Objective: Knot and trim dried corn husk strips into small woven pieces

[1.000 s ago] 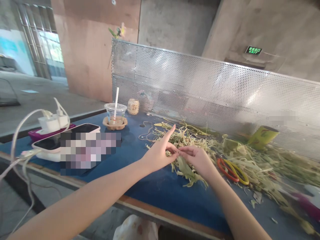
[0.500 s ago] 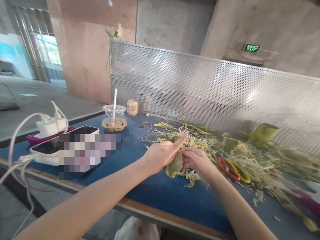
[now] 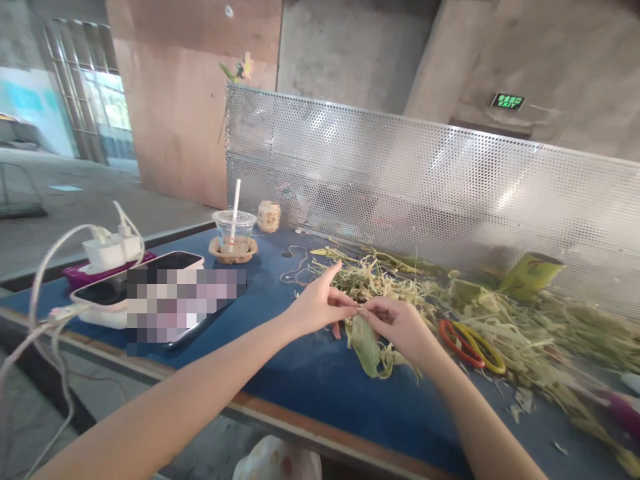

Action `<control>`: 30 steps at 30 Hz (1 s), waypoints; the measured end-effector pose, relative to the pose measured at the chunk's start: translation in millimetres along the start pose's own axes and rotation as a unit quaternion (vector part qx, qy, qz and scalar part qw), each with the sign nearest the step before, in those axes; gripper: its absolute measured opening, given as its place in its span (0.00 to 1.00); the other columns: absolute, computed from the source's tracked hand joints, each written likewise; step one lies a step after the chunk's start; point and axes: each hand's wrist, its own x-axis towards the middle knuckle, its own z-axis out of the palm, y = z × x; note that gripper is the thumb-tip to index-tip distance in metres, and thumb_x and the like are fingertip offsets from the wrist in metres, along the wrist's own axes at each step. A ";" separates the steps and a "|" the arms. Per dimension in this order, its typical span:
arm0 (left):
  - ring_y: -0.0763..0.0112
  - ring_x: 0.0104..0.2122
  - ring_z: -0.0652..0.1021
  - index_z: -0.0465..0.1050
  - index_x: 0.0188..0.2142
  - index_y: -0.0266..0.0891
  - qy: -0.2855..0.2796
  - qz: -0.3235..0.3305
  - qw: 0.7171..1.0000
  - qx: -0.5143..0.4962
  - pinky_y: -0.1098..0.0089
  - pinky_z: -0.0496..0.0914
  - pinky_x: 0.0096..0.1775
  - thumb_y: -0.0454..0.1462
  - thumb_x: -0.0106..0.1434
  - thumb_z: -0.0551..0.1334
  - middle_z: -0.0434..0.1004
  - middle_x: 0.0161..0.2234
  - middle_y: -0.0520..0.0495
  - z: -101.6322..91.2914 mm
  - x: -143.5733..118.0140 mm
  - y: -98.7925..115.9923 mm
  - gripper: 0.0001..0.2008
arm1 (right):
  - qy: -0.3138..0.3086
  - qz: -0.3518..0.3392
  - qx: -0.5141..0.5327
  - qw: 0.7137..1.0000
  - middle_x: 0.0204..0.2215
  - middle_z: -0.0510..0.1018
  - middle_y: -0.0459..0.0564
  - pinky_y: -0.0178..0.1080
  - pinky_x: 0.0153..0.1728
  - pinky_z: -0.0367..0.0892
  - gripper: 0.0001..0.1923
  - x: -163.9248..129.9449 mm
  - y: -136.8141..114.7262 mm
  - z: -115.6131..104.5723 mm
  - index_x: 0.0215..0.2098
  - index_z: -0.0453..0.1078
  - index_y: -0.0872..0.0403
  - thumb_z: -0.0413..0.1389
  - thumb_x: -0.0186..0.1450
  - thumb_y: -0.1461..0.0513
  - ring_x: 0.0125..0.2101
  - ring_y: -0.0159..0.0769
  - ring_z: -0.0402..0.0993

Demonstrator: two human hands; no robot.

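Left hand (image 3: 316,305) and right hand (image 3: 399,323) meet fingertip to fingertip, both pinching the top end of a green leaf (image 3: 366,345); leaf hangs down on the near side, over blue table (image 3: 310,387). Left index sticks up. Just beyond, pile of shredded strips (image 3: 380,285), spreading right. Red loop (image 3: 457,350) and yellow loop (image 3: 483,348) right of right hand. Far left, clear cup (image 3: 245,230) with straw, in cardboard holder (image 3: 233,256). Perforated panel (image 3: 400,160) along far side.

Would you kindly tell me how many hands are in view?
2: the left hand and the right hand, one on either side of a green leaf, close together at its upper end. No others show.
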 end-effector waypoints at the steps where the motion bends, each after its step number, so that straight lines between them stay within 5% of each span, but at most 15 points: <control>1: 0.76 0.17 0.72 0.31 0.61 0.42 -0.013 -0.020 0.999 -0.021 0.71 0.69 0.22 0.36 0.54 0.62 0.75 0.39 0.39 -1.5 0.5 -0.1 0.45 | -0.003 -0.013 -0.032 0.999 0.19 0.68 0.43 0.30 0.21 0.60 0.10 -0.6 -0.9 -1.1 0.27 0.68 0.55 0.50 0.59 0.58 0.18 0.26 0.62; 11: 0.75 0.16 0.71 0.38 0.61 0.38 -0.016 -0.060 0.997 -0.055 0.71 0.67 0.21 0.39 0.48 0.67 0.77 0.30 0.45 -4.7 7.0 -10.5 0.48 | -0.061 -0.085 -0.190 0.976 0.24 0.71 0.45 0.30 0.25 0.58 0.11 -3.5 -6.7 -8.1 0.30 0.69 0.54 0.45 0.62 0.62 0.25 0.29 0.64; 18: 0.74 0.19 0.73 0.34 0.61 0.41 -0.045 -0.017 0.999 -0.025 0.71 0.67 0.24 0.36 0.50 0.66 0.77 0.29 0.47 -7.0 6.2 -11.7 0.48 | -0.063 -0.116 -0.210 0.969 0.23 0.69 0.46 0.31 0.27 0.58 0.12 -2.2 -3.7 -4.9 0.26 0.67 0.55 0.44 0.63 0.63 0.25 0.30 0.63; 30: 0.73 0.23 0.73 0.21 0.60 0.36 0.008 0.035 0.997 0.066 0.69 0.68 0.29 0.31 0.52 0.61 0.72 0.26 0.51 3.5 3.5 -11.4 0.50 | -0.046 -0.042 -0.209 0.976 0.18 0.64 0.42 0.30 0.22 0.53 0.09 -2.2 -3.9 0.2 0.24 0.64 0.54 0.45 0.60 0.63 0.20 0.27 0.58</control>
